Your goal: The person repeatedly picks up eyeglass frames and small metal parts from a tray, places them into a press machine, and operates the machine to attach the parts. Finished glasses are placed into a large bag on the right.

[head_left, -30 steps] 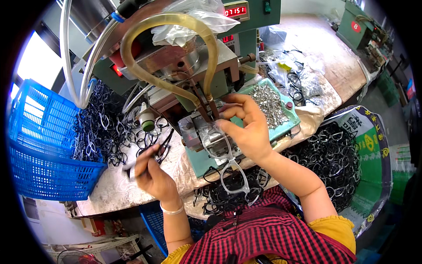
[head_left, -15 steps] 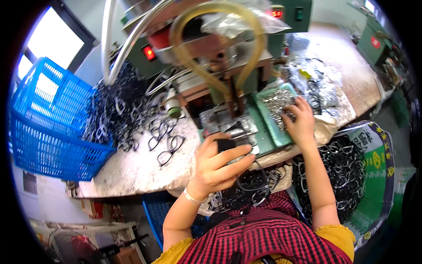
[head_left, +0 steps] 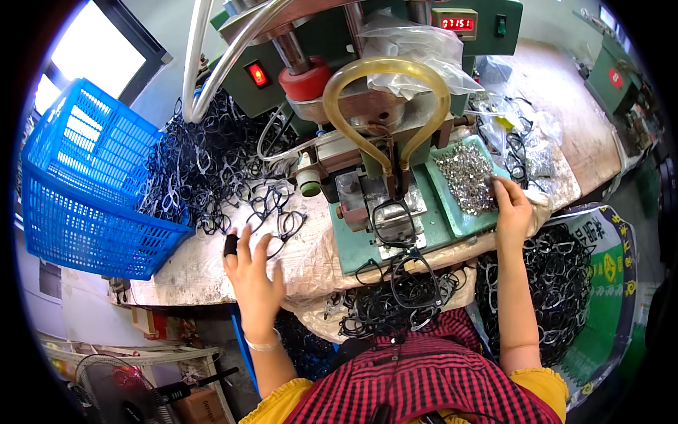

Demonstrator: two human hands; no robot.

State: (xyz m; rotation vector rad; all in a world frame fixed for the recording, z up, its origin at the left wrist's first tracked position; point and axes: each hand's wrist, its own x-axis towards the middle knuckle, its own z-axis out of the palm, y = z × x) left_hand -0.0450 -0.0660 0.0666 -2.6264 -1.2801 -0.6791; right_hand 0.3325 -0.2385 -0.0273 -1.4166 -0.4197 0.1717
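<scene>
My left hand (head_left: 256,286) hovers over the table's left front with its fingers spread and holds nothing. A black cover wraps one of its fingertips. Just beyond its fingers lie several loose black glasses frames (head_left: 287,225). My right hand (head_left: 514,212) is at the right rim of a green tray (head_left: 460,225) heaped with small silvery metal parts (head_left: 466,177). Its thumb and fingers are drawn together; what they pinch, if anything, is too small to name. A black glasses frame (head_left: 374,227) sits under the press (head_left: 395,177), with another frame (head_left: 417,307) hanging in front of it.
A blue plastic basket (head_left: 92,233) tips out a large pile of dark glasses frames (head_left: 205,162) at the left. More frames fill a sack (head_left: 607,297) at the lower right and lie at the front edge. Plastic bags (head_left: 544,152) lie beyond the tray.
My left hand has left the press and moved left toward the loose frames. A glasses frame now shows at the press. My right hand has drawn back from the metal parts to the tray's rim.
</scene>
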